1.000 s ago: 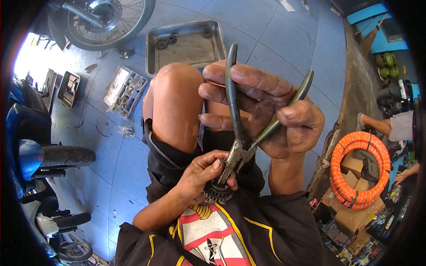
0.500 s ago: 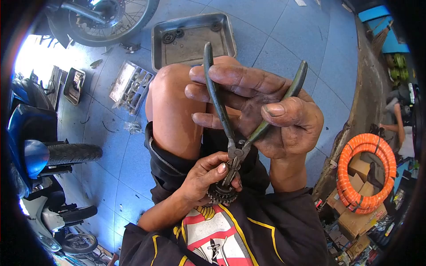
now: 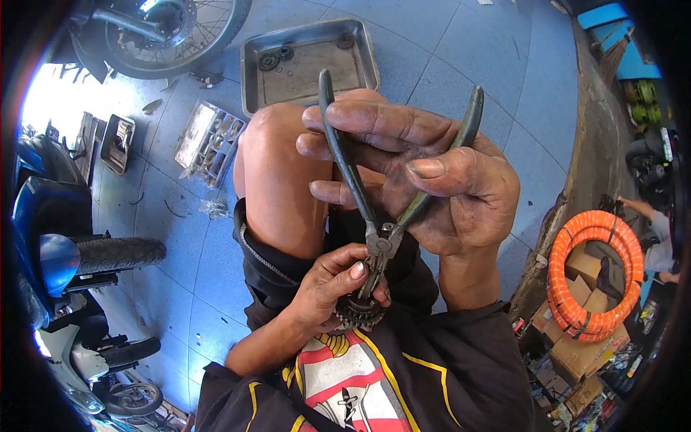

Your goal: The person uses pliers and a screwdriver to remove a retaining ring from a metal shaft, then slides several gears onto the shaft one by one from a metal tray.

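Observation:
My right hand (image 3: 453, 173) holds a pair of pliers (image 3: 351, 176) with dark green handles, thumb on one handle and fingers around the other. The handles are spread wide. The plier jaws point down toward a toothed metal gear (image 3: 360, 314) on a shaft, held close to my lap. My left hand (image 3: 332, 288) is closed around the gear's shaft just below the pliers' pivot. Its fingers partly hide the jaw tips, so their exact contact with the shaft cannot be made out.
A metal tray (image 3: 308, 108) with several gears and rings lies on the blue tiles beyond my knees. A toolbox (image 3: 209, 144) sits left of it. Motorcycle wheels (image 3: 122, 250) line the left. An orange hose coil (image 3: 558, 288) rests on boxes at right, near another person's arm (image 3: 640, 209).
The pliers and my right hand have tilted slightly left, the handles still spread. My left hand keeps its hold on the gear shaft. At right, the other person's arm has shifted.

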### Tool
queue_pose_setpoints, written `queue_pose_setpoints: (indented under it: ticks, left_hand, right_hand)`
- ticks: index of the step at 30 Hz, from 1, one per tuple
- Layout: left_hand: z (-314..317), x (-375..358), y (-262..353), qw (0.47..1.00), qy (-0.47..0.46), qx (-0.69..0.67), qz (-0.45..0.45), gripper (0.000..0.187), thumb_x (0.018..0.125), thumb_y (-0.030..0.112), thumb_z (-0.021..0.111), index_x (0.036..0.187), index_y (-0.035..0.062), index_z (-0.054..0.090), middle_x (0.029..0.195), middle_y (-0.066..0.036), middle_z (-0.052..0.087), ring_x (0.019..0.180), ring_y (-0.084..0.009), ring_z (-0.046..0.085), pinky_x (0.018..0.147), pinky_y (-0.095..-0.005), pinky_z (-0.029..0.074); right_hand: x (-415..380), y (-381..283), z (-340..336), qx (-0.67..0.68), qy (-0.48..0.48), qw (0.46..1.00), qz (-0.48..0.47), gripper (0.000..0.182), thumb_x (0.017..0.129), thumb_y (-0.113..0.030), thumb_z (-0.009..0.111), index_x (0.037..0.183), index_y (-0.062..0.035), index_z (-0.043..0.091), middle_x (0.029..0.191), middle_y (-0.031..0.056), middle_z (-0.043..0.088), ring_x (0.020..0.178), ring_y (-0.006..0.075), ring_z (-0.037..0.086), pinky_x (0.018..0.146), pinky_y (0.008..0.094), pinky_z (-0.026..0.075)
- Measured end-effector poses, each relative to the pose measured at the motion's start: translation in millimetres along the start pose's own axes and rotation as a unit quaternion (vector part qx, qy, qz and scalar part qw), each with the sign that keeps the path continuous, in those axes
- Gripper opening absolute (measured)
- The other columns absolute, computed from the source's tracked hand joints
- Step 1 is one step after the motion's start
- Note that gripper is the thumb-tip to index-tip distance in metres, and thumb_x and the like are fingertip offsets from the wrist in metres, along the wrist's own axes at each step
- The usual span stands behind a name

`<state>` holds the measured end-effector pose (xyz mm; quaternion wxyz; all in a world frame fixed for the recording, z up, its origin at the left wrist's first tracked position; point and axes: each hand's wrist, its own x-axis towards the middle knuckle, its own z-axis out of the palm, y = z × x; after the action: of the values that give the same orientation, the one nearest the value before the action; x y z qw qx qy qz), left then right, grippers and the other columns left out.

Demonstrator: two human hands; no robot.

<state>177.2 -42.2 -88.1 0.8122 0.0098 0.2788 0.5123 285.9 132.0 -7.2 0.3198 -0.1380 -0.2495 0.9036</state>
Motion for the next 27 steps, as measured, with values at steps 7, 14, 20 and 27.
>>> queue_pose_setpoints:
  ticks: [7,14,20,27]
  left_hand:
    - [-0.9,-0.8,-1.2,1.0,-0.003,0.004,0.006,0.044,0.092,0.032,0.065,0.118,-0.0014,0.053,0.079,-0.015,0.064,0.079,-0.0273,0.066,0.077,-0.0394,0.053]
    - [-0.6,-0.6,1.7,1.0,-0.026,-0.004,-0.004,0.029,0.096,0.026,0.062,0.114,0.004,0.056,0.085,-0.012,0.068,0.081,-0.0214,0.069,0.067,-0.0322,0.057]
    - [-1.5,1.8,0.9,1.0,-0.028,0.003,0.009,0.029,0.096,0.026,0.063,0.113,0.004,0.057,0.085,-0.012,0.069,0.081,-0.0209,0.069,0.07,-0.0322,0.056]
    - [-1.4,1.2,2.2,1.0,-0.024,0.001,0.002,0.029,0.095,0.027,0.064,0.113,0.005,0.057,0.085,-0.012,0.068,0.081,-0.0211,0.069,0.07,-0.0319,0.056]
  right_hand:
    - [1.7,-0.6,0.2,-0.013,0.027,1.0,0.002,0.045,0.081,-0.001,0.051,0.123,0.0154,0.048,0.129,0.0281,0.055,0.119,0.0337,0.058,0.094,0.0426,0.055]
    - [2.9,4.3,-1.2,0.017,0.043,0.999,0.009,0.041,0.082,0.002,0.05,0.121,0.0144,0.048,0.126,0.0279,0.058,0.116,0.0334,0.06,0.092,0.0432,0.056]
    - [3.6,6.6,-1.1,0.025,0.063,0.998,0.0,0.035,0.085,0.003,0.049,0.117,0.0153,0.048,0.124,0.0276,0.059,0.11,0.0327,0.063,0.09,0.0422,0.057]
    - [4.7,8.1,-2.1,0.017,0.057,0.998,-0.002,0.036,0.085,0.002,0.05,0.119,0.0159,0.048,0.126,0.0277,0.058,0.112,0.0339,0.062,0.092,0.0422,0.056]
